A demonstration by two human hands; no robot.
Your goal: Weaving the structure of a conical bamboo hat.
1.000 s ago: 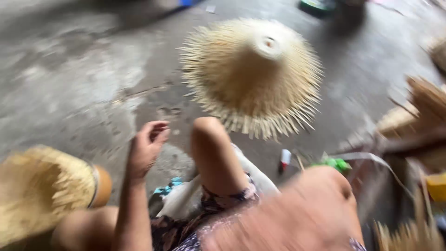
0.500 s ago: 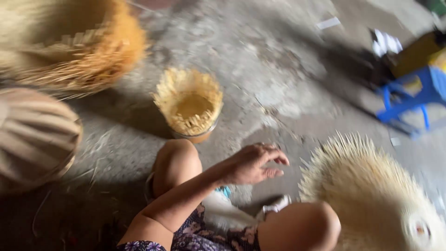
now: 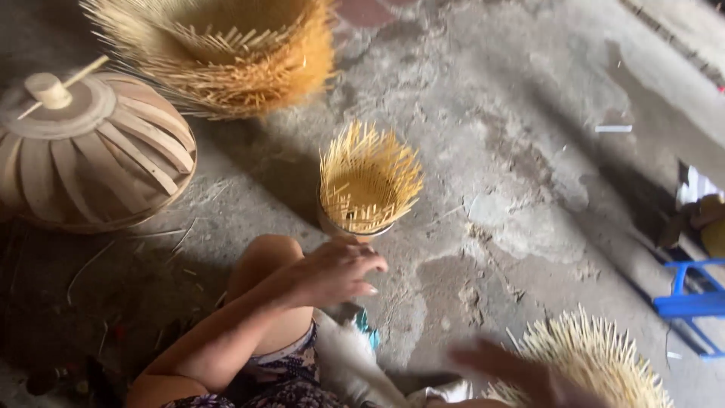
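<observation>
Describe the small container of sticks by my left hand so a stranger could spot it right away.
On the grey concrete floor, look just beyond the left hand and bent knee. There stands a small round container bristling with thin pale bamboo sticks. Unlike the big stick-fringed basket and slatted wooden dome, it is narrow and upright.

Floor (image 3: 529, 136) of rough, cracked, matt grey concrete; small container of thin pale bamboo sticks (image 3: 368, 177) at centre, dry and matt; domed frame of smooth bent wooden slats (image 3: 91, 151) at upper left; glossy blue plastic stool (image 3: 691, 302) at right edge.
</observation>
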